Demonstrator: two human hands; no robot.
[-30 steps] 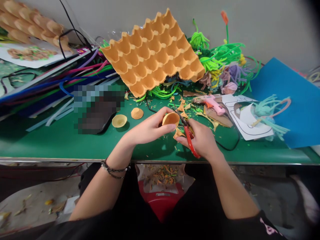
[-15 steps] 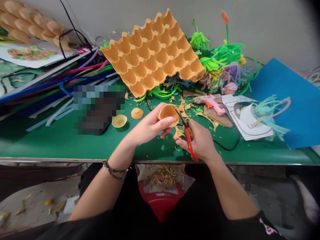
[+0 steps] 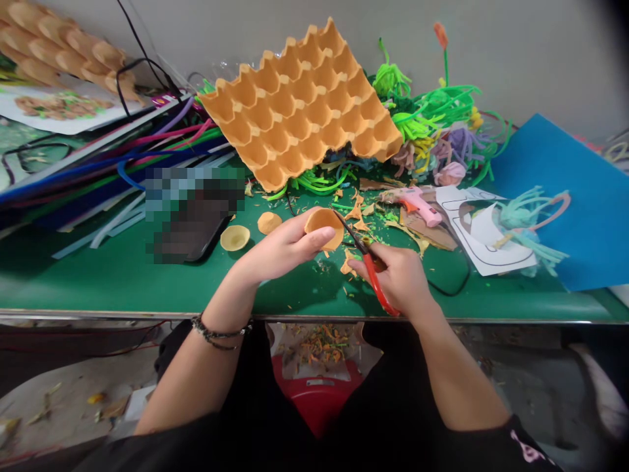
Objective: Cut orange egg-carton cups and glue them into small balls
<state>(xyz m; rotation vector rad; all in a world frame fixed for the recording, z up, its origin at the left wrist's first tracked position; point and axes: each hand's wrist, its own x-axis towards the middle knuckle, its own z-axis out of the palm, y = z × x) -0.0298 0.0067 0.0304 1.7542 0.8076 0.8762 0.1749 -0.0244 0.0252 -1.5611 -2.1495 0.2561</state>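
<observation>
My left hand is closed round an egg-carton cup, its thumb inside the cup and its hollow facing me. My right hand grips red-handled scissors, the dark blades reaching the right rim of the cup. Whether the blades touch the cardboard I cannot make out. Left of my left hand, a yellowish cup stands with its hollow up, and a second tan cup piece lies domed side up. Behind the hands, a large orange egg tray leans tilted, with a ragged cut lower edge.
Cardboard scraps litter the green table. A pink glue gun lies right of them, near a white paper template and a blue sheet. Pipe cleaners pile up behind. A blurred-out dark object lies left.
My left hand has shifted slightly left with the cup. My right hand has moved a little right and down, and more of the scissors' blades shows.
</observation>
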